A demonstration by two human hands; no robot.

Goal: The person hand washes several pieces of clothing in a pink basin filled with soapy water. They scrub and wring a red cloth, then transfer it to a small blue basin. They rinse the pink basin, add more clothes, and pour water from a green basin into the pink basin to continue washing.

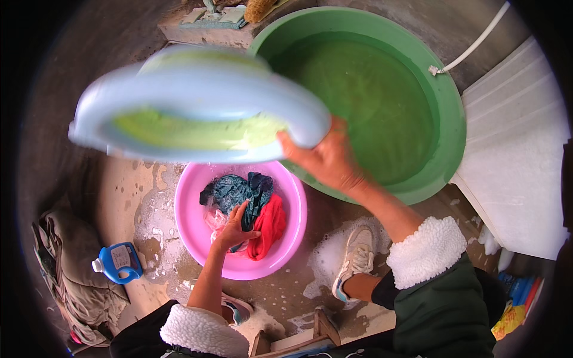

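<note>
My right hand (322, 155) grips the rim of a motion-blurred, tilted light blue basin (200, 98) with a yellow-green inside, held up at the upper left. Below it is a pink basin (187, 218) holding wet, sudsy dark teal cloth (230, 194), red cloth (267, 230) and pale pink cloth (216, 221). My left hand (236, 230) is over these cloths, fingers apart and touching them. A large green tub (447, 137) of greenish water stands at the upper right.
A white hose (474, 42) reaches the tub's rim. A white panel (510, 149) stands right, a low ledge (185, 30) behind. At left lie a blue detergent jug (116, 262) and bundled grey cloth (80, 280). My feet (358, 256) are on wet, sudsy floor around a wooden stool (316, 331).
</note>
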